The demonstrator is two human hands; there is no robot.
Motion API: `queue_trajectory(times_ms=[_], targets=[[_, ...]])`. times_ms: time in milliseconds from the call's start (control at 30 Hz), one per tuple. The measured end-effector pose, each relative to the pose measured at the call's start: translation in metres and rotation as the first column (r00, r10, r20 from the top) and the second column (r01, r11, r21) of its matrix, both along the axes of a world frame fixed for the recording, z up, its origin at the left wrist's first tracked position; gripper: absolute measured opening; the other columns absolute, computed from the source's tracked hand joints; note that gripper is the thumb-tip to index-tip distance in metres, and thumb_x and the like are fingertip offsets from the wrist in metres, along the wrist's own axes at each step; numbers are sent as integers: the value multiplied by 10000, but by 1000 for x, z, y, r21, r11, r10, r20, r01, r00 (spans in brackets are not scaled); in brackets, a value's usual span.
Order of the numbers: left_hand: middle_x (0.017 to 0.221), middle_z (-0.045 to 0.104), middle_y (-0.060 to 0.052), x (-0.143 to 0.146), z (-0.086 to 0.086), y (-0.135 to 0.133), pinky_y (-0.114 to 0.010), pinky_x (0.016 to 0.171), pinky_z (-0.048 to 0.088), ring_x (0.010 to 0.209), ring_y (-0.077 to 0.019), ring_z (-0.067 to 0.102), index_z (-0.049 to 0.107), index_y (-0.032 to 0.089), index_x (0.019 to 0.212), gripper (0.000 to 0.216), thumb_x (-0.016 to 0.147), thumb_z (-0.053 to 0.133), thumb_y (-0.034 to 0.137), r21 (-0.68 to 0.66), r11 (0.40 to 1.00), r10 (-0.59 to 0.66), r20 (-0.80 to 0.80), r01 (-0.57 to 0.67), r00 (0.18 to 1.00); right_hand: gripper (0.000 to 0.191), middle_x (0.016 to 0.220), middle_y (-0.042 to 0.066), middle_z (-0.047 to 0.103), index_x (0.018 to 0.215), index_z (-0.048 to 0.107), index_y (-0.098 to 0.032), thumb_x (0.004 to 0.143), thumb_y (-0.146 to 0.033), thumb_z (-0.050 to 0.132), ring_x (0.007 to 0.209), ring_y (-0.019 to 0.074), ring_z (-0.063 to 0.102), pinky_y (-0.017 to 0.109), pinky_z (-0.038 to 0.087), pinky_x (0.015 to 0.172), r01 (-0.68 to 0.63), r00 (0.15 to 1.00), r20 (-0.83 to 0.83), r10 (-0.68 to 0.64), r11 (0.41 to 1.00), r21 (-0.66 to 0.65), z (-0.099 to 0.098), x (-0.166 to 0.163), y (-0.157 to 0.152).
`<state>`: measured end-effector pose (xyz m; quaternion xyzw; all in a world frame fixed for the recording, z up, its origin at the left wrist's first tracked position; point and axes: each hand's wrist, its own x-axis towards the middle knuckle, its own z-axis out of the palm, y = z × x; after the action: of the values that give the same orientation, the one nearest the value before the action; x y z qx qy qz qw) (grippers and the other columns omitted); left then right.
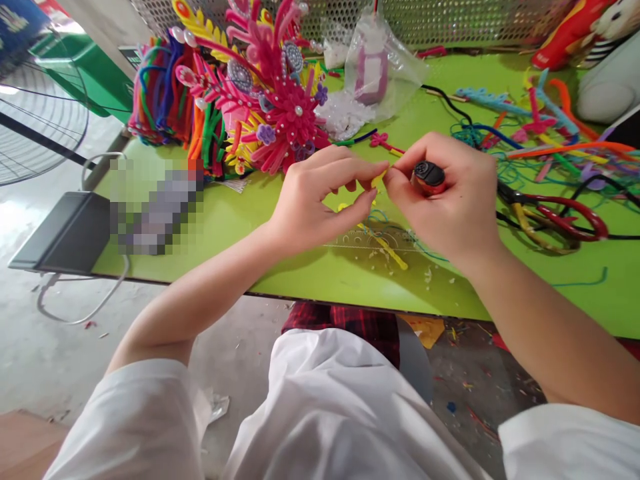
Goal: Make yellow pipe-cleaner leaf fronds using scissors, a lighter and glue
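Note:
Between thumb and fingertips, my left hand (pixel 320 193) pinches a small yellow fuzzy pipe-cleaner piece (pixel 379 179). My right hand (pixel 453 193) meets it there, closed around a red tool with a round black end (pixel 429 175); its working end is hidden by the fingers, so its kind does not show. Below the hands, a yellow pipe-cleaner strip (pixel 387 248) lies across a clear ruler (pixel 345 239) on the green table (pixel 425 290). Scissors with red handles (pixel 583 217) rest to the right of my right hand.
A pink pipe-cleaner flower arrangement (pixel 285 113) and bundled pipe cleaners (pixel 165 93) stand at the back left. A clear bag (pixel 395 60) sits behind the hands. Loose pipe cleaners (pixel 550 127) and thread clutter the right. At left are a dark box (pixel 65 230) and a fan (pixel 40 127).

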<state>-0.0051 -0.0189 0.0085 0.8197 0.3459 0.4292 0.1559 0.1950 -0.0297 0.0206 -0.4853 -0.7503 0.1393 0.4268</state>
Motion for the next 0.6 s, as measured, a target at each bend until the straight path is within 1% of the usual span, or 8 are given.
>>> queue_trajectory(times_ms=[100, 167, 233, 267, 333, 400, 500, 600], targets=[[1058, 751, -66, 2, -2, -2, -383, 844, 610, 954, -209, 692, 746, 292, 1279, 381, 927, 604, 261, -8, 1000, -10, -81, 9, 997, 233, 696, 19, 543, 749, 511, -252, 948, -288, 628, 642, 171, 446, 370, 380, 633, 36, 999, -20, -37, 999, -22, 3, 0, -2], [1096, 747, -72, 3, -3, -3, -406, 899, 602, 1006, -227, 688, 726, 305, 1322, 422, 925, 598, 245, 1, 1000, 3, -131, -3, 991, 265, 663, 10, 500, 717, 496, -243, 937, -259, 643, 633, 157, 417, 359, 344, 614, 41, 997, -64, -43, 998, -43, 4, -1, -2], [1090, 746, -76, 3, -3, -2, -427, 965, 582, 1043, -236, 685, 733, 310, 1311, 390, 952, 592, 259, 27, 1000, -2, -136, 6, 991, 293, 616, 0, 459, 667, 508, -230, 902, -228, 682, 609, 138, 398, 339, 306, 572, 12, 988, -152, -33, 990, -140, 4, -2, 1], [1081, 746, -75, 2, -3, 0, -433, 992, 569, 1052, -235, 685, 743, 314, 1291, 357, 974, 583, 275, 37, 999, -11, -129, 16, 992, 291, 590, -6, 438, 646, 529, -223, 885, -218, 695, 579, 124, 383, 328, 280, 541, -31, 975, -222, -20, 974, -222, 4, -1, 3], [1067, 747, -71, -1, -3, 2, -436, 1018, 550, 1052, -228, 686, 761, 324, 1250, 313, 1019, 549, 320, 58, 998, -28, -124, 36, 992, 261, 567, -15, 430, 631, 587, -206, 865, -222, 700, 501, 90, 330, 314, 211, 477, -170, 922, -387, 2, 901, -399, 3, -1, 7], [1079, 749, -62, -4, -2, 5, -436, 1021, 539, 1052, -222, 681, 758, 341, 1246, 323, 1053, 500, 365, 86, 995, -25, -170, 40, 985, 229, 579, -19, 463, 636, 619, -187, 840, -234, 713, 440, 61, 276, 307, 133, 432, -314, 845, -535, -3, 806, -501, 3, 0, 11], [1142, 751, -39, -9, -1, 9, -448, 1018, 530, 1081, -223, 670, 727, 371, 1288, 361, 1074, 438, 401, 132, 990, -2, -306, 44, 952, 253, 582, -26, 490, 605, 566, -176, 797, -204, 729, 397, 33, 230, 287, 56, 403, -467, 758, -651, -30, 671, -575, 3, 2, 16], [1150, 764, -30, -11, 0, 12, -447, 981, 534, 1075, -226, 668, 733, 362, 1275, 359, 1065, 441, 372, 206, 975, 2, -384, 84, 923, 224, 596, -39, 488, 637, 558, -167, 811, -172, 700, 394, 11, 194, 262, 30, 400, -611, 698, -716, -17, 508, -608, 4, 5, 18]])
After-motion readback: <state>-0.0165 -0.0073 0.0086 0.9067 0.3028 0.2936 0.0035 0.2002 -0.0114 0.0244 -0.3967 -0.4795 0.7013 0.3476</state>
